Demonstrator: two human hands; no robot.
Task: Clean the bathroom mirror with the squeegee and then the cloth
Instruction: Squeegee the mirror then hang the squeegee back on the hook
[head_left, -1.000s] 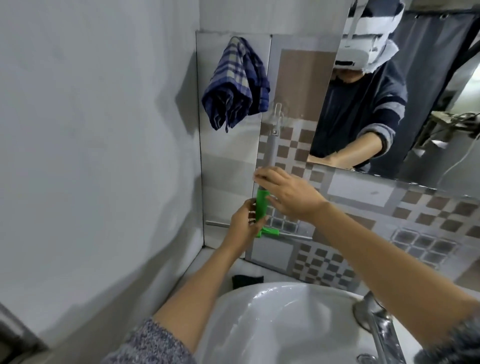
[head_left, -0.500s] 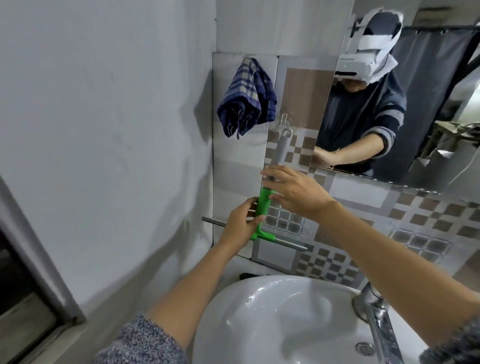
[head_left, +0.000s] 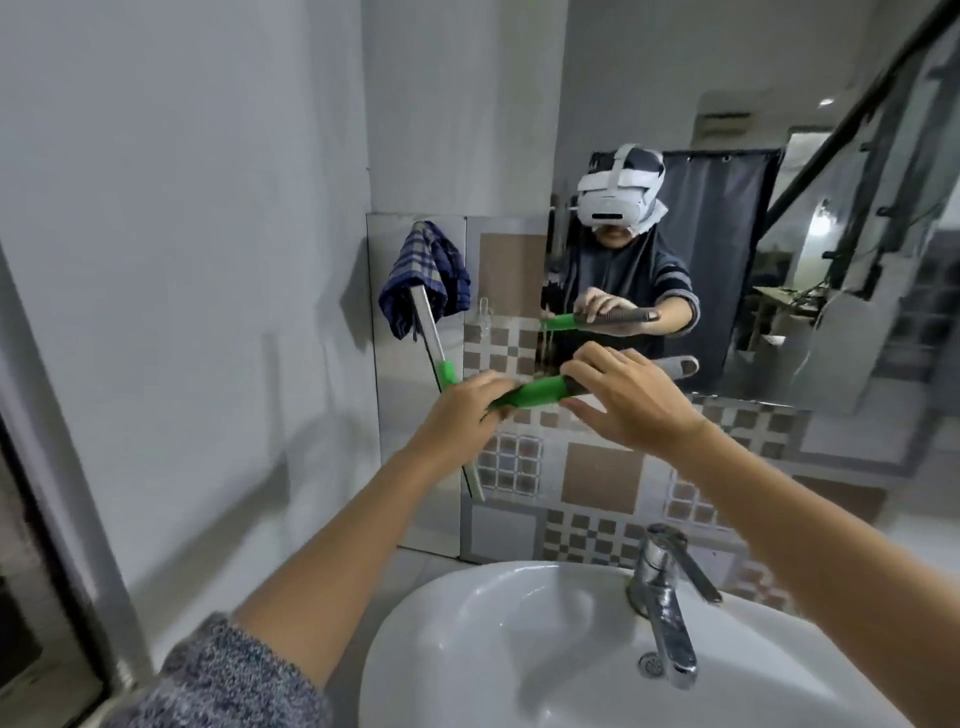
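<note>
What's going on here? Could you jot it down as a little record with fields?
place: bathroom, at the sink
left hand: grips the squeegee by its green handle
right hand: over the handle's grey end, fingers spread
squeegee blade: steeply tilted, off the mirror
cloth: checked, hanging left of the mirror, untouched
tap: no water seen running

White basin (head_left: 467, 670) fills the bottom of the view, rim against the tiled wall (head_left: 597, 478). Chrome mixer tap (head_left: 662, 597) is mounted on the rim at 2 o'clock of the bowl, lever tilted toward 4 o'clock, spout over the bowl. Drain (head_left: 650, 662) shows just beside the spout tip. Narrow white ledge (head_left: 415, 564) runs behind the basin at 11 o'clock.
</note>
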